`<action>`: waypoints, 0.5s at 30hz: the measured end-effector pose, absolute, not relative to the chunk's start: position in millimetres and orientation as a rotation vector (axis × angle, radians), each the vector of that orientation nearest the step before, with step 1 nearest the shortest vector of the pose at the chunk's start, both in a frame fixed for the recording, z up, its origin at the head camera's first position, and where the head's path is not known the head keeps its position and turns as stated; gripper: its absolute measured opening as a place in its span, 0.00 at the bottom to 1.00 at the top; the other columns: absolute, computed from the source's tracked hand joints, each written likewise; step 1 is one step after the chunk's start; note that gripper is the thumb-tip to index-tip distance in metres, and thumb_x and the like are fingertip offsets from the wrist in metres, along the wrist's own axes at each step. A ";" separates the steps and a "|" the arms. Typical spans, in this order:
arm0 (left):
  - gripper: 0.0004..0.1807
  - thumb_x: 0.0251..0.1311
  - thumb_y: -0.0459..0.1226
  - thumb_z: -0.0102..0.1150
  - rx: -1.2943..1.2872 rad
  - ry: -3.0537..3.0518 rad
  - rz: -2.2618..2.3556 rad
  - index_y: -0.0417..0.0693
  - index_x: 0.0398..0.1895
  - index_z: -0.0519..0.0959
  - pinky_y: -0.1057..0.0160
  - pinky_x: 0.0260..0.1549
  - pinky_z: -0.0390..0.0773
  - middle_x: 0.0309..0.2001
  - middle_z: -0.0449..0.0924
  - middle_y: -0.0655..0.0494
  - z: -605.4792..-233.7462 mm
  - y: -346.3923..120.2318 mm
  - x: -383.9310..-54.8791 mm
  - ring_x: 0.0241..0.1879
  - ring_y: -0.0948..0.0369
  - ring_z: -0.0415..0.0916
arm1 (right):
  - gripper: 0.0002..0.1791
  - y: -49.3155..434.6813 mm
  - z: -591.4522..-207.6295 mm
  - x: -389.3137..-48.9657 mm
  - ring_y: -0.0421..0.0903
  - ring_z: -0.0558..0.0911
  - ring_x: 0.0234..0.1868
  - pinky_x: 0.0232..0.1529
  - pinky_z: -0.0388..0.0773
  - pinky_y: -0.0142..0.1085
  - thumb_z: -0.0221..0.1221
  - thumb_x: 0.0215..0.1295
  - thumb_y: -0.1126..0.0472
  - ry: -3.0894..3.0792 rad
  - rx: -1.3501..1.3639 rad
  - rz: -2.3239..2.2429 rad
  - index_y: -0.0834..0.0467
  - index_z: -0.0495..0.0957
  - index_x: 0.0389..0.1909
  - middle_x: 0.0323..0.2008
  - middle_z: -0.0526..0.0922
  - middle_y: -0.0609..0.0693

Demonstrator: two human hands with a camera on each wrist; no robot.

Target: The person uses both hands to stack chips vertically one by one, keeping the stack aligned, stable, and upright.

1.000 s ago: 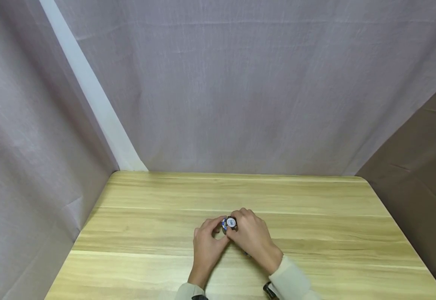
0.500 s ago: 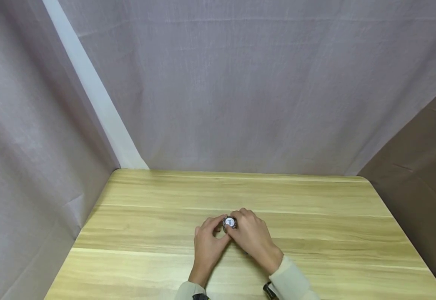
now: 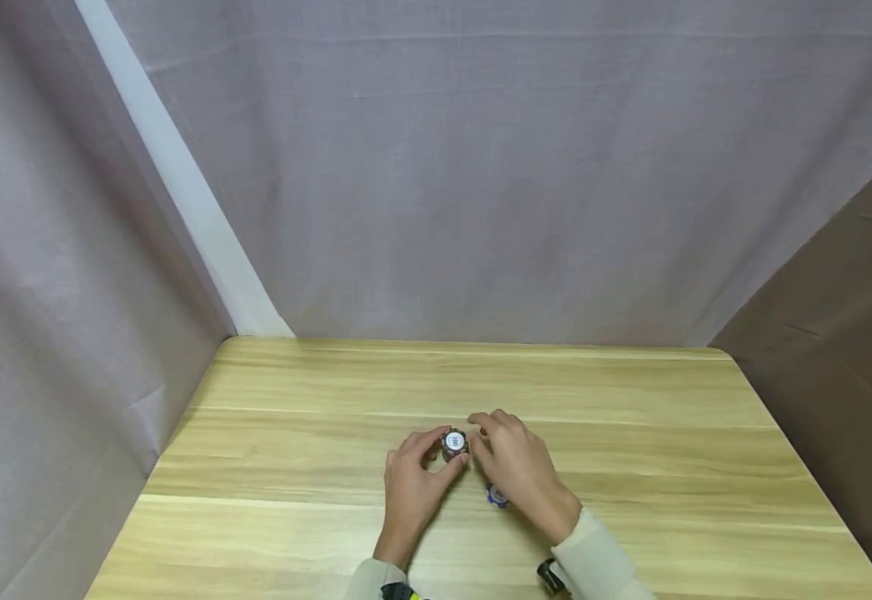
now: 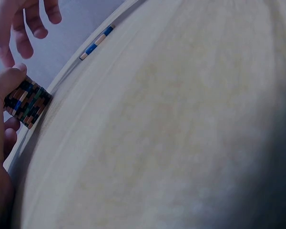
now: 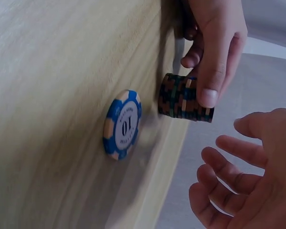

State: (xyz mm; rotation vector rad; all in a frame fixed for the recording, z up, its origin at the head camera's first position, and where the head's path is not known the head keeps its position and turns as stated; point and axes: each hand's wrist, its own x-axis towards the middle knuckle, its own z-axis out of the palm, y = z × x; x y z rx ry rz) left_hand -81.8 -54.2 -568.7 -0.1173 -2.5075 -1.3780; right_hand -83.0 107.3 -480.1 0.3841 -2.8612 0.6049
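Note:
A stack of poker chips (image 3: 454, 443) stands on the wooden table, its top chip dark-rimmed with a white centre. My left hand (image 3: 415, 493) pinches the stack between thumb and fingers; in the left wrist view the thumb lies near the top of the stack (image 4: 29, 101). Just to the right, apart from the stack, hovers my right hand (image 3: 520, 468), its fingers loosely bent and holding nothing. A single blue poker chip (image 3: 497, 495) lies flat on the table beside the right hand, partly covered by it; the right wrist view shows it marked 10 (image 5: 124, 125).
The wooden table (image 3: 293, 458) has a light striped grain. Grey cloth (image 3: 481, 167) hangs behind it and on the left, with brown cloth (image 3: 841, 350) along the right. Pale sleeves (image 3: 599, 557) cover both forearms.
The right hand has let go of the top chip and moved right, away from the stack. That chip now sits squarely on top. More of the blue chip shows. The left hand stays at the stack.

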 end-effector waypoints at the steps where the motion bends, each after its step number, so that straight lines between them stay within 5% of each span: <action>1: 0.26 0.53 0.54 0.80 -0.115 -2.503 -1.383 0.62 0.55 0.88 0.62 0.42 0.66 0.44 0.87 0.69 -569.3 -54.5 -82.0 0.37 0.70 0.79 | 0.12 108.4 -479.3 -82.7 0.52 0.86 0.40 0.35 0.86 0.47 0.68 0.68 0.63 -2.866 0.383 0.603 0.58 0.87 0.51 0.41 0.87 0.53; 15: 0.25 0.52 0.54 0.80 -0.111 -2.485 -1.412 0.63 0.55 0.88 0.61 0.44 0.66 0.43 0.87 0.70 -567.5 -55.4 -81.8 0.37 0.68 0.79 | 0.26 130.1 -479.0 -57.7 0.49 0.81 0.43 0.42 0.84 0.46 0.73 0.64 0.57 -3.082 0.407 0.569 0.63 0.82 0.60 0.43 0.83 0.52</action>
